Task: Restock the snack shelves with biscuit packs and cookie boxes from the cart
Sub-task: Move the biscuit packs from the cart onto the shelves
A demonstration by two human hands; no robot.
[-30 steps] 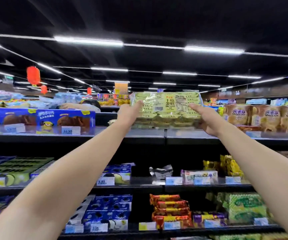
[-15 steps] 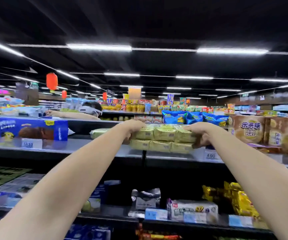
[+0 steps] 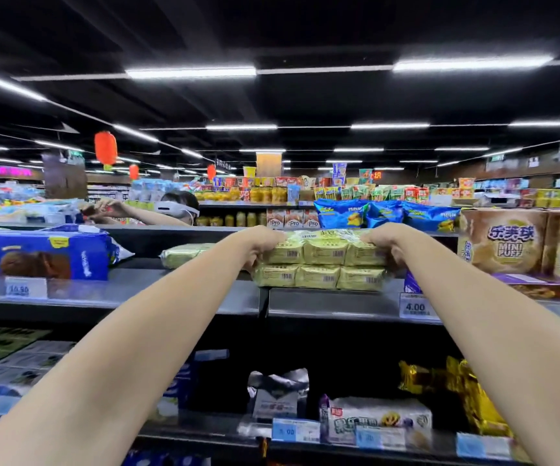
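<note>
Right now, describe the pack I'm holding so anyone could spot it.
On the top shelf, look between the blue cookie box at left and the brown Mini Puff boxes at right. The yellow-green pack is gripped at both ends by the left hand and right hand. A matching pack further left lies untouched.

Top shelf (image 3: 171, 292): biscuit packs (image 3: 319, 264) centre; blue box (image 3: 36, 253) left; puff boxes (image 3: 504, 245) right

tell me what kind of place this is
Most likely a supermarket: shelves loaded with snacks like the green pack, price tags on their edges, and more stocked aisles under strip lights behind.
</note>
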